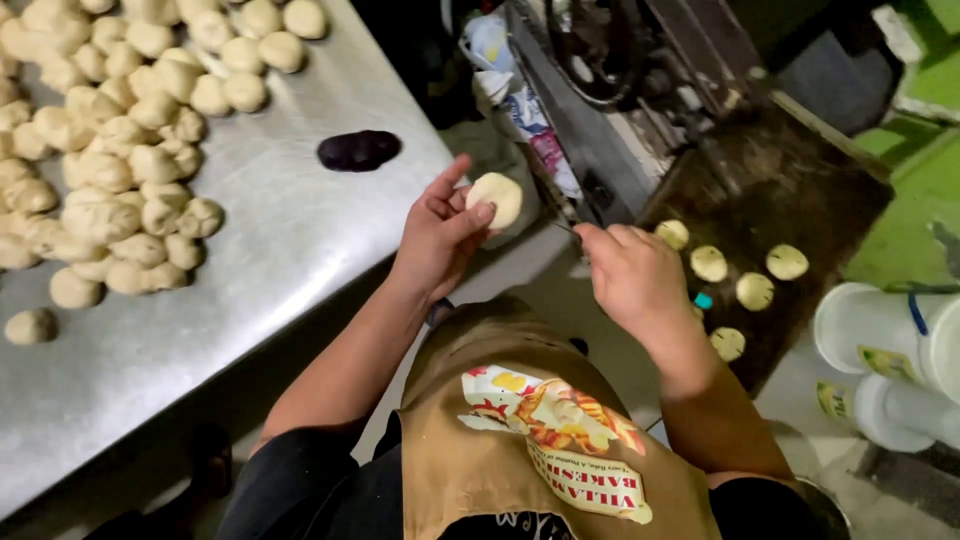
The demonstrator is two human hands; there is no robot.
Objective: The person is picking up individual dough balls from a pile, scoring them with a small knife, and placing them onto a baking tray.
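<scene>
Dough disc sits pinched in the left hand grip, held beyond the steel surface edge. Right hand, fingers curled with nothing visibly held, hovers near flattened pieces on a dark tray. Dough balls crowd the surface.

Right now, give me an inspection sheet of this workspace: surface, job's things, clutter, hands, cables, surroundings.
Surface: steel table, bare toward its near edge.
Job's things: dough ball held up in left hand; heap of dough balls on the table; five flattened dough pieces on the dark tray.
Clutter: dark purple lump on the table.
Hands: left grips the dough ball; right hand is closed, at the tray's near edge, contents hidden.
Cables: nothing seen.
Surroundings: dark machine behind the tray; white buckets at right; green floor.
</scene>
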